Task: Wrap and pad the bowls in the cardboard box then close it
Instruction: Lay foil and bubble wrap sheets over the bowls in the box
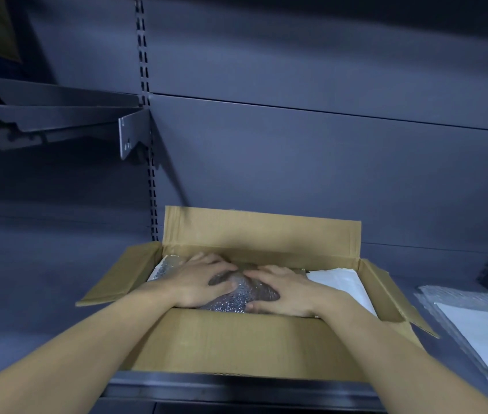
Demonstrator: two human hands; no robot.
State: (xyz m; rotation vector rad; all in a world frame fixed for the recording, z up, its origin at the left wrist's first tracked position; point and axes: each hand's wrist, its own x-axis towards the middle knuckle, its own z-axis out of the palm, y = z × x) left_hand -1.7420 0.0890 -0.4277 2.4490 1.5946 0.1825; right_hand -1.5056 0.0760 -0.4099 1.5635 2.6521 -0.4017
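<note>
Both hands lie spread on top of a bubble-wrapped bundle (238, 289) in the box, pressing on it rather than clutching it. The left hand (204, 279) has its fingers stretched over the far left side of the bundle. The right hand (281, 291) covers the right side, with its thumb tucked along the near edge. Neither hand has its fingers closed round anything. Something dark and rounded shows through the wrap between the two hands, too blurred to name for sure. The bundle sits in the middle of the open cardboard box (236, 339), close behind the near wall. A white sheet (338, 282) lies flat inside the box just to the bundle's right. The back flap (260, 231) stands upright, while the left flap (123, 276) and the right flap (386, 294) are splayed outward. The box rests on a dark grey shelf (42, 294). To the right of the box on the same shelf, apart from it, lies a stack of bubble wrap and white sheets (481, 330). Higher up on the left, a bracketed metal shelf (57, 115) juts from a slotted upright (147, 144).
</note>
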